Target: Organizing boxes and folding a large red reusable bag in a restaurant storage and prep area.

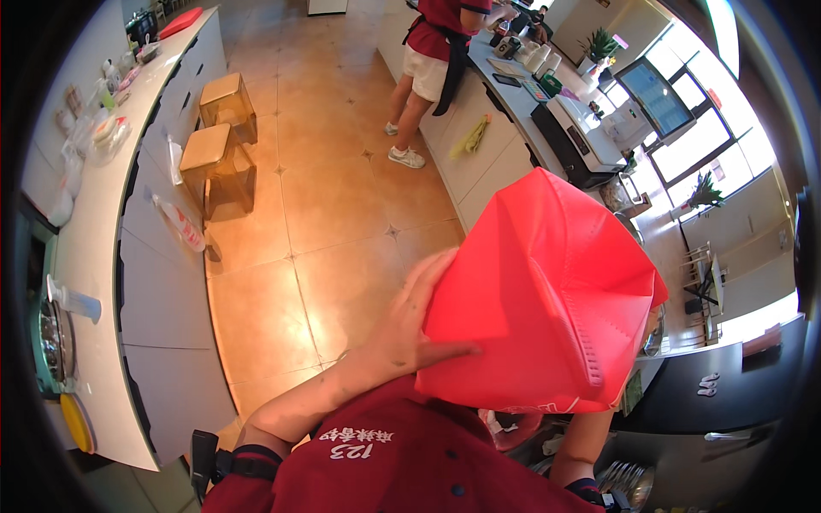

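Note:
A red non-woven fabric bag is raised in front of my chest, its stitched seams and creased panels facing up. White printing runs along its lower edge. My left hand grips the bag's left side, the thumb lying on the near face and the fingers along the edge. Of my right arm only the forearm shows below the bag. The right hand itself is hidden by the bag, so I cannot tell how it holds it.
At left runs a white counter with bottles and plastic bags; two amber stools stand beside it. A person works at the right-hand counter, near a monitor. A dark worktop lies at lower right. Tiled floor stretches between the counters.

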`<state>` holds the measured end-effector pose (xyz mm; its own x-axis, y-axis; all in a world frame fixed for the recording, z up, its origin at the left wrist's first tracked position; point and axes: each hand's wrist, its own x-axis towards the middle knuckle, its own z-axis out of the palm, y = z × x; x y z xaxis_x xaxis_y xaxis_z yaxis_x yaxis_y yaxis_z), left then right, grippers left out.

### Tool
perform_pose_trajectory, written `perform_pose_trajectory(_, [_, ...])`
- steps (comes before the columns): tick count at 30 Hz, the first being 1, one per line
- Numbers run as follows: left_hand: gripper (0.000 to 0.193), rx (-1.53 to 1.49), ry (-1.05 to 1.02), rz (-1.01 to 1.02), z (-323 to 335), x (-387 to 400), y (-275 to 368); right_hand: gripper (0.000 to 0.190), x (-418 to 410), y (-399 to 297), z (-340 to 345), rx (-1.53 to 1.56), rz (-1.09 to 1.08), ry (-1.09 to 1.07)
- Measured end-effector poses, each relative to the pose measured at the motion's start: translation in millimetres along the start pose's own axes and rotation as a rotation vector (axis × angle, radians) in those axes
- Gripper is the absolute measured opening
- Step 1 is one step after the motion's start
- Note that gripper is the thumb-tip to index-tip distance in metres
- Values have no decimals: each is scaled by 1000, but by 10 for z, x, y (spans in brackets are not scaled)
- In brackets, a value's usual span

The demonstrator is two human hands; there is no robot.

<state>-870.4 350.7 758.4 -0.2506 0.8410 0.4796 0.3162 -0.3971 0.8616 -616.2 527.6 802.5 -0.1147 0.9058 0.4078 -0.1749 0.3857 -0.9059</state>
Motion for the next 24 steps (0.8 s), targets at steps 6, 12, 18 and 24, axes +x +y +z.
perform_pose_trajectory(6, [53, -212, 183, -7, 116, -54, -172, 23, -8, 1, 78, -33, 55, -32])
perform_pose_trajectory(12, [16, -80, 262, 8, 81, -58, -201, 22, -35, -50, 322, 61, 58, -11])
perform_pose_trajectory(18, [7, 126, 341, 101, -147, -3, -259, 21, 32, -234, 262, -66, 9, 42])
perform_pose_trajectory(24, [11, -336, 352, -166, -227, -5, -489, 24, -4, -197, 252, 30, 31, 69])
